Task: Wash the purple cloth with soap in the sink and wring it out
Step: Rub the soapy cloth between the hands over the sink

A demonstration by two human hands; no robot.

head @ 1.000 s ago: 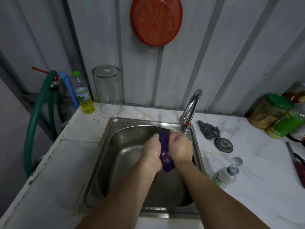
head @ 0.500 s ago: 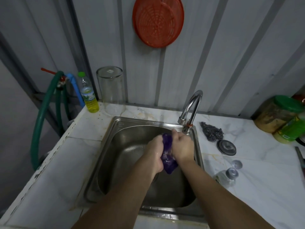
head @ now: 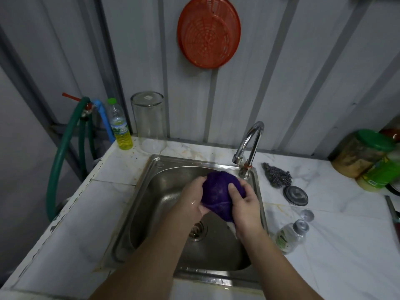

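centre frame, over steel sink (head: pixel 140 204) | left hand (head: pixel 190 204) and right hand (head: pixel 244 204) clasping bunched purple cloth (head: pixel 218 195) | held above basin, likely for drips

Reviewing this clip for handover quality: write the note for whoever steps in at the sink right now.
Left hand and right hand: each has a grip on the purple cloth, bunched between them above the sink.
Tap: no water visibly running.
Small clear bottle lies on the counter right of the sink, possibly soap.
Done: cloth is in hand over the basin; whether it is soaped cannot be told.
Left: finish scrubbing, rinse, wring out.
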